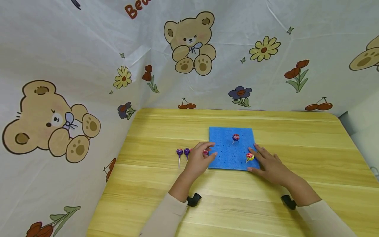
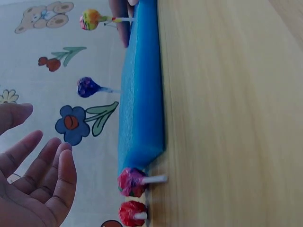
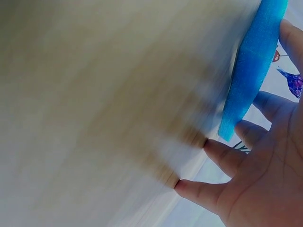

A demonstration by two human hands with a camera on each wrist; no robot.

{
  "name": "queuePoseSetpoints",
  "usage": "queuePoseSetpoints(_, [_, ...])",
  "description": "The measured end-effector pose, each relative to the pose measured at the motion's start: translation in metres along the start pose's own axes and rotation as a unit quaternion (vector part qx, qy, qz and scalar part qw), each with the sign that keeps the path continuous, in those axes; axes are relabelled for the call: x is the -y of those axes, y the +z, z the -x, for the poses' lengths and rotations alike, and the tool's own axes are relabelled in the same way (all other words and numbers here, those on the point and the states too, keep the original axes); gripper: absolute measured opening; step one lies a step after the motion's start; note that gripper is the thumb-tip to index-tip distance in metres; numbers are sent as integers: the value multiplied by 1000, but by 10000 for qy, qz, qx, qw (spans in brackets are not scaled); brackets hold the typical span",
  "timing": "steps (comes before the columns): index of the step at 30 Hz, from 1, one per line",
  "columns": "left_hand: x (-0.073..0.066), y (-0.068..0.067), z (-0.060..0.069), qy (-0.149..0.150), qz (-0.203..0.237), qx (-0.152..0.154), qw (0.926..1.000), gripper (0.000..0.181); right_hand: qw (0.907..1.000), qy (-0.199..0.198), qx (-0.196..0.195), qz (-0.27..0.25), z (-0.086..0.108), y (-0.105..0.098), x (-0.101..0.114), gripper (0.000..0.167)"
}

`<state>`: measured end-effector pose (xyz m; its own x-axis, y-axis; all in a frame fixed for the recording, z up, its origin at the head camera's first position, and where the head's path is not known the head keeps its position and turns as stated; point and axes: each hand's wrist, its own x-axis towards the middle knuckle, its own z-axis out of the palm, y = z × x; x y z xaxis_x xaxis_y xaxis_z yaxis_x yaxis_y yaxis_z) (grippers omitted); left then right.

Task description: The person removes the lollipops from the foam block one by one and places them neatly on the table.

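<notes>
A blue foam block (image 1: pixel 225 161) dotted with small holes lies on the table. Two lollipops stand in it on their sticks: one with a red-and-blue wrapper (image 1: pixel 235 137) towards the back and a yellow-and-red one (image 1: pixel 250 156) at the front right. My right hand (image 1: pixel 270 168) rests against the block's right side, fingers spread, fingertips touching its edge and the table. Over the block's left edge hovers my left hand (image 1: pixel 197 158), fingers loosely bent and holding nothing. Beneath it lie a pink-and-red lollipop (image 2: pixel 131 182) and a red lollipop (image 2: pixel 133 213), partly hidden in the head view.
Left of my left hand, a purple lollipop (image 1: pixel 179 152) and another purple lollipop (image 1: pixel 187 151) lie on the wooden table (image 1: pixel 237 204). A white cloth (image 1: pixel 231 19) printed with bears and flowers hangs behind the table and along its left side.
</notes>
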<state>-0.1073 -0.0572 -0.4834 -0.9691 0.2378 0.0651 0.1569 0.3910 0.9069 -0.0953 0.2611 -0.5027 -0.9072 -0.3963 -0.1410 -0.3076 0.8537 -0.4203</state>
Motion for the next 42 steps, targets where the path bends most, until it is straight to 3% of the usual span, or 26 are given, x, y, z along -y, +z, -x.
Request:
queuePoseSetpoints(5, [-3,9,-4,197,-133,113,9997,38,10000,22,-1,62,-2,0,-1,85])
queuePoseSetpoints(15, [-5,29,-5,99,-200,343,9992,40,9997,-16,-20,249,-1,4,-2,85])
queuePoseSetpoints(32, [-13,54,-14,371,-334,494,9975,40,9996,11,38,293,-2,6,-2,85])
queuePoseSetpoints(42, [-17,76,-17,534,-689,722,9936,42,9996,-5,42,284,-2,3,-1,84])
